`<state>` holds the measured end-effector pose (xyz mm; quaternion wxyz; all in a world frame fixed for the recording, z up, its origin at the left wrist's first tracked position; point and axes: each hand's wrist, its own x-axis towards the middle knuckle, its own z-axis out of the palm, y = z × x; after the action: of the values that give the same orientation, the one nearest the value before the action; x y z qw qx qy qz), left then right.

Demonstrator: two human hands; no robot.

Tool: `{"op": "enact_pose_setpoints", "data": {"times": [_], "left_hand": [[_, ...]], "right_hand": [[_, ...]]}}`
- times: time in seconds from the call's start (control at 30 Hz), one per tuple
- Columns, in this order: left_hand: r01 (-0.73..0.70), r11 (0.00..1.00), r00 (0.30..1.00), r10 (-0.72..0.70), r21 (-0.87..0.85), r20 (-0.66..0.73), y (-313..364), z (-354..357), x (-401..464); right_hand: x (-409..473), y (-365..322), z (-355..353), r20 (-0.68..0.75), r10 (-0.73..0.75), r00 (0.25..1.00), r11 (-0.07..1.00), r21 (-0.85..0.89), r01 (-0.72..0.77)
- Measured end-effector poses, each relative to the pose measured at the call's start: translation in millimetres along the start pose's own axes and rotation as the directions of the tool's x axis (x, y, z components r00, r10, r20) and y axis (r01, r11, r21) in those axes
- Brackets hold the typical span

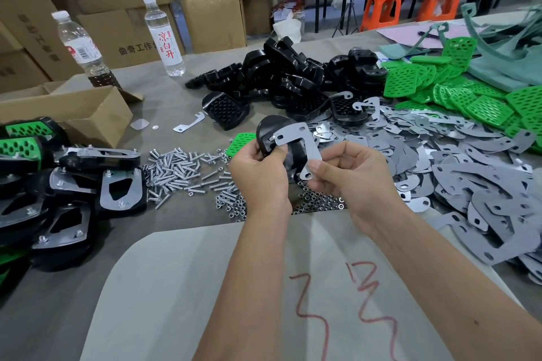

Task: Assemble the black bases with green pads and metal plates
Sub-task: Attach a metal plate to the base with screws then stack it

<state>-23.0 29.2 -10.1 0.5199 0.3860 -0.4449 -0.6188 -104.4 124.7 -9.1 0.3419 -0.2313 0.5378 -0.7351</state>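
My left hand (259, 168) grips a black base (271, 130) with a green pad (241, 142) showing at its left edge. A grey metal plate (302, 141) lies against the base; my right hand (346, 173) pinches its lower end, and my left thumb presses its upper left part. Beyond the hands lies a heap of black bases (281, 79). Green pads (457, 88) are piled at the far right, and loose metal plates (457, 167) spread over the right side.
Screws (179, 170) and nuts (316, 199) lie scattered below the hands. Finished assemblies (73, 193) are stacked at the left beside an open cardboard box (88, 114). Two bottles (164, 35) and stacked cartons stand behind. A person sits on an orange stool (381, 9) far back.
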Motion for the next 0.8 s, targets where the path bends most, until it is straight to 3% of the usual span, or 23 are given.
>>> {"op": "enact_pose_setpoints", "data": {"times": [0.47, 0.8], "left_hand": [[0.058, 0.998, 0.998, -0.057, 0.027, -0.021, 6.6, -2.1, -2.5], [-0.006, 0.995, 0.999, 0.009, 0.096, -0.031, 1.2, -2.1, -1.2]], "right_hand": [[-0.6, 3.2, 2.4, 0.102, -0.079, 0.992, 0.997, -0.012, 0.081], [-1.2, 6.1, 5.7, 0.083, -0.037, 0.996, 0.997, -0.061, 0.042]]}}
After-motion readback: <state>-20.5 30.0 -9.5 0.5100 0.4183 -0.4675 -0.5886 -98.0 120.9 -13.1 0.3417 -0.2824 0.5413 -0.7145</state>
